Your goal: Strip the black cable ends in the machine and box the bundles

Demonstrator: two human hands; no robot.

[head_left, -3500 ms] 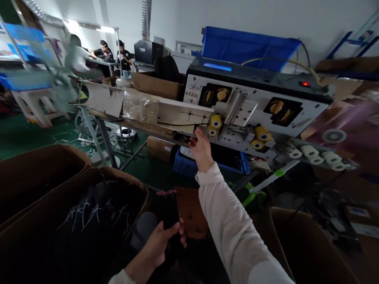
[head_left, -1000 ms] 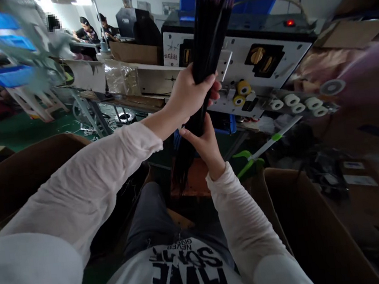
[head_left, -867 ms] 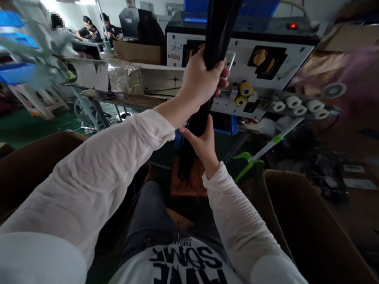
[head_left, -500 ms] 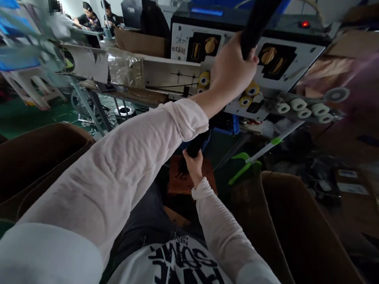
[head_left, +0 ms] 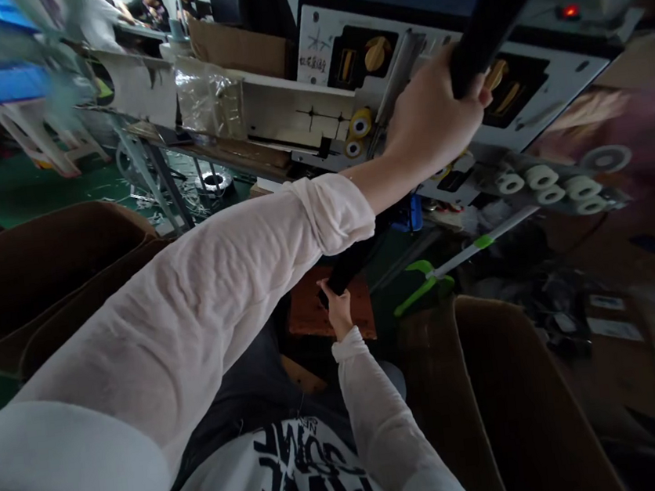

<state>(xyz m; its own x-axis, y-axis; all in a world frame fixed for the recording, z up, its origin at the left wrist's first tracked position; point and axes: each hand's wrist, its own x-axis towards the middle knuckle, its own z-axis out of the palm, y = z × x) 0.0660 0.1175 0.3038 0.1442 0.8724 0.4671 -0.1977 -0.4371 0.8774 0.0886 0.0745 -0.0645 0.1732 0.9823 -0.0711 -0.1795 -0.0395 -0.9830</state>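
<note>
A thick, long black bundle (head_left: pixel 494 18) that looks like cables runs slantwise from the upper right down to the middle. My left hand (head_left: pixel 434 119) is closed round its upper part, the arm stretched out in front of the machine. Lower down, my right hand (head_left: pixel 339 309) grips the bundle's bottom end. Beneath that end is an orange-brown stool or box top (head_left: pixel 305 307). My left sleeve hides part of the bundle between the hands.
A machine with yellow knobs (head_left: pixel 377 55) stands ahead, white rolls (head_left: pixel 541 178) at its right. Brown open cartons (head_left: pixel 56 253) flank me on the left and right (head_left: pixel 520 381). A green-ended rod (head_left: pixel 459 258) leans ahead. People (head_left: pixel 152 5) sit at the back left.
My left hand has moved right with the bundle. My right hand sits lower, and the loose black ends seen over the orange-brown top no longer show there. The view has tilted slightly down.
</note>
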